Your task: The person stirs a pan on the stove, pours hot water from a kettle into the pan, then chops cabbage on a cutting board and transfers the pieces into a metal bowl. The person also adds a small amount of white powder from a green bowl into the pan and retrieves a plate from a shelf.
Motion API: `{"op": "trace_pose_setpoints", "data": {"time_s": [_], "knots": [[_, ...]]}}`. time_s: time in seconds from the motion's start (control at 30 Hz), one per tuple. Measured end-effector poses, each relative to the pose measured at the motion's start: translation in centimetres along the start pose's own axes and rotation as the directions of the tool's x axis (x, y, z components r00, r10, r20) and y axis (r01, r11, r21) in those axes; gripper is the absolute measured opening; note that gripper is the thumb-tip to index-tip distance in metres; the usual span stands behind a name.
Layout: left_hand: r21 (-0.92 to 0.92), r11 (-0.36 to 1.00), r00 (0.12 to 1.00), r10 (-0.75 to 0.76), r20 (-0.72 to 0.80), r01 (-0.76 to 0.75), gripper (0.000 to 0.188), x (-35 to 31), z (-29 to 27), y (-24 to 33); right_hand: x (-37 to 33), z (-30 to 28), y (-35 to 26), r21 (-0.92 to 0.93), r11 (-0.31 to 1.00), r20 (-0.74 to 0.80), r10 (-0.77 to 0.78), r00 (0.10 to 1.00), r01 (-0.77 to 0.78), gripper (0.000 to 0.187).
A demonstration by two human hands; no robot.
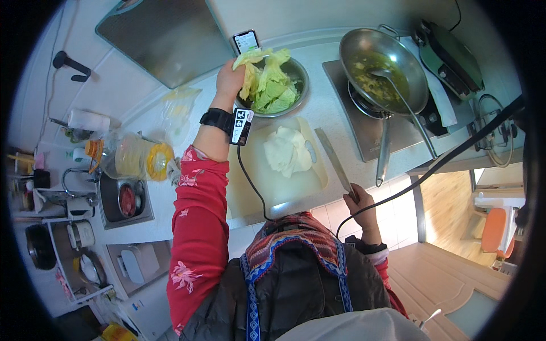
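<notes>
My left hand (pixel 230 79) reaches over the counter and is closed on pale green cabbage leaves (pixel 273 85) at the left side of a metal bowl (pixel 301 71). More of the leaves lie in that bowl. My right hand (pixel 361 207) grips the handle of a kitchen knife (pixel 334 159), its blade pointing away from me beside the board. A cream cutting board (pixel 256 196) lies in front of me. On it rests a soft, pale white lump (pixel 287 150) whose kind I cannot make out, with a small greyish piece at its right edge.
To the right, a steel wok (pixel 415 91) holding yellowish liquid and a ladle (pixel 398 91) stands on a stove (pixel 367 136). Behind the bowl leans a phone (pixel 245 41). A large plastic bottle (pixel 128 156) and a sink (pixel 108 219) are at left. A black cable crosses on the right.
</notes>
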State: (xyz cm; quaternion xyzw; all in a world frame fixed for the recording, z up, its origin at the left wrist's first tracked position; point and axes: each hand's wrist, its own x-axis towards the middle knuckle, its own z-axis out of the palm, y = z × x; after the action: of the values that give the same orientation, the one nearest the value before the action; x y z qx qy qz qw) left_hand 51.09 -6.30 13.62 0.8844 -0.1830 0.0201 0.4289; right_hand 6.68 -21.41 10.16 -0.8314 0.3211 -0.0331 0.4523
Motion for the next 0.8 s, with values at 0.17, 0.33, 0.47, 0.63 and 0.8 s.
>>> {"op": "trace_pose_setpoints", "data": {"time_s": [0.17, 0.33, 0.47, 0.63, 0.8], "knots": [[-0.299, 0.950, 0.993, -0.112, -0.036, 0.096, 0.036, -0.3, -3.4, 1.4, 0.2, 0.4, 0.0, 0.062, 0.998, 0.003, 0.007, 1.000, -0.008, 0.036], [-0.748, 0.623, 0.968, -0.226, 0.109, 0.230, 0.038, -4.5, -8.9, 1.7, 0.2, 0.4, -0.7, 0.050, 0.996, -0.010, -0.079, 0.997, 0.079, 0.035], [-0.701, 0.686, 0.974, -0.220, 0.052, 0.193, 0.037, -11.7, -11.9, -0.4, 0.5, 0.8, -1.7, 0.251, 0.967, 0.092, -0.067, 0.994, 0.042, 0.036], [-0.019, 1.000, 0.990, -0.011, -0.141, 0.009, 0.046, -23.0, -8.6, -5.0, 2.0, 2.5, -3.4, 0.241, 0.968, 0.272, -0.137, 0.953, 0.070, 0.036], [0.450, 0.875, 0.983, 0.134, 0.127, -0.177, 0.066, -29.6, -5.1, -6.1, 4.6, 6.2, -5.8, 0.249, 0.965, 0.466, -0.190, 0.864, 0.079, 0.031]]}}
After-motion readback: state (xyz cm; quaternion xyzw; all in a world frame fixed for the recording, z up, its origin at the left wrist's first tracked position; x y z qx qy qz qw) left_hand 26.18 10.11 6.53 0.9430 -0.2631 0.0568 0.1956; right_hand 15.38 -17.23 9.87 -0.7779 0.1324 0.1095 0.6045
